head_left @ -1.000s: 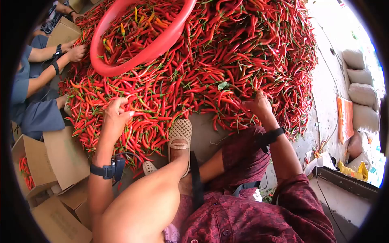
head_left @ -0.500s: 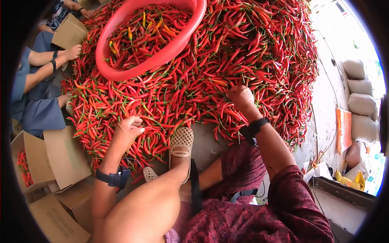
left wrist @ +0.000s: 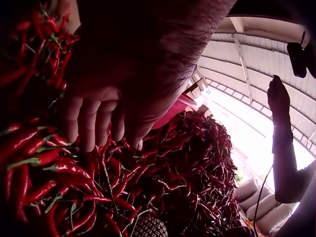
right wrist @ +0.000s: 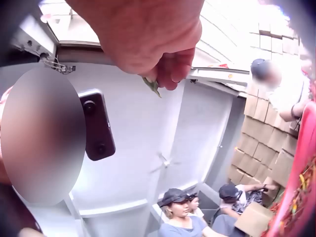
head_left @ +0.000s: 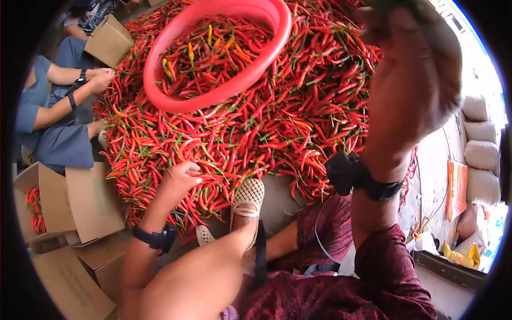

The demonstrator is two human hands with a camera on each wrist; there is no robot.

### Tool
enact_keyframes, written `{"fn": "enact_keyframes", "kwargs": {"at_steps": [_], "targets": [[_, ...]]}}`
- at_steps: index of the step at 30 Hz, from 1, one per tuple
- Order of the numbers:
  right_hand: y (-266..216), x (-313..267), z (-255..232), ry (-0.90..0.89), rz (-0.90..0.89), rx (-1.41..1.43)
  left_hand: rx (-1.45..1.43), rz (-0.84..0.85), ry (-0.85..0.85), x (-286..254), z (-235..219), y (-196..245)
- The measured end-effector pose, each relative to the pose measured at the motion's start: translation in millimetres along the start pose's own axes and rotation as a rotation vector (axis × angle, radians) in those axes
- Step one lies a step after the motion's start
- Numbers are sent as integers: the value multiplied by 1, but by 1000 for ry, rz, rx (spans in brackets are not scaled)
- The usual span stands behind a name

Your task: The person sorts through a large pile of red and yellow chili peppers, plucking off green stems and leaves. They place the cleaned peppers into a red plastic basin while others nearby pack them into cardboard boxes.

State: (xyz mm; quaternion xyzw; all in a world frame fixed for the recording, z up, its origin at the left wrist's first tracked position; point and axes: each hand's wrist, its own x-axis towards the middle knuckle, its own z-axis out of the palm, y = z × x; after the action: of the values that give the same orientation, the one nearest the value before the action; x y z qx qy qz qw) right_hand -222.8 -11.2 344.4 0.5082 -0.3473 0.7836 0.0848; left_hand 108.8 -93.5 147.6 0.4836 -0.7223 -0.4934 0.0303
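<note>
Over the near left part of the pile of red chilies (head_left: 229, 133) is my left hand (head_left: 181, 181); in the left wrist view that hand (left wrist: 101, 108) has its fingers hanging loosely above the chilies (left wrist: 64, 170), with nothing visible in them. My right hand (head_left: 416, 80) is raised high, close to the head camera and away from the pile. In the right wrist view the right hand (right wrist: 153, 39) pinches a small green leaf (right wrist: 152, 86) between thumb and fingers.
A pink basin (head_left: 202, 101) with red and some yellow chilies stands on the pile. Open cardboard boxes (head_left: 93, 200) are at the left, near a seated person in blue-grey (head_left: 58, 128). Pale sacks (head_left: 480, 154) line the right side.
My right hand has risen from the chilies toward the head camera. My left hand has shifted slightly right and lower in the head view. The basin appears further right.
</note>
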Motion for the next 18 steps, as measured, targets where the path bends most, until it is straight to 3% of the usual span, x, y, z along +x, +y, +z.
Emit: {"fn": "enact_keyframes", "kwargs": {"at_steps": [1, 3, 6, 9, 10, 11, 12, 13, 15, 16, 18], "targets": [[1, -7, 7, 0, 54, 76, 17, -7, -13, -2, -1, 7], [-10, -13, 6, -70, -63, 139, 15, 46, -5, 0, 1, 0], [-27, -15, 0, -92, -94, 65, 14, 46, 9, -2, -2, -5], [-41, -25, -51, -12, 51, -587, 44, 71, 1, 1, 0, -7], [-43, -31, -82, -18, 125, -591, 62, 81, -4, 2, 3, -8], [-53, -37, -126, -121, 320, -794, 78, 93, -7, 3, 4, -5], [-69, -39, -166, -414, 410, -1326, 56, 94, -25, 2, 7, -4], [-76, -59, -239, -769, 345, -1587, 73, 73, -50, 0, 9, 0], [-121, -169, -453, -1014, 717, -1708, 98, 68, -75, -2, 11, -5], [-192, -204, -474, -1206, 785, -1873, 110, 54, -83, -3, 11, -3], [-236, -252, -496, -1843, 900, -1737, 169, 51, -101, 2, 10, -1]]}}
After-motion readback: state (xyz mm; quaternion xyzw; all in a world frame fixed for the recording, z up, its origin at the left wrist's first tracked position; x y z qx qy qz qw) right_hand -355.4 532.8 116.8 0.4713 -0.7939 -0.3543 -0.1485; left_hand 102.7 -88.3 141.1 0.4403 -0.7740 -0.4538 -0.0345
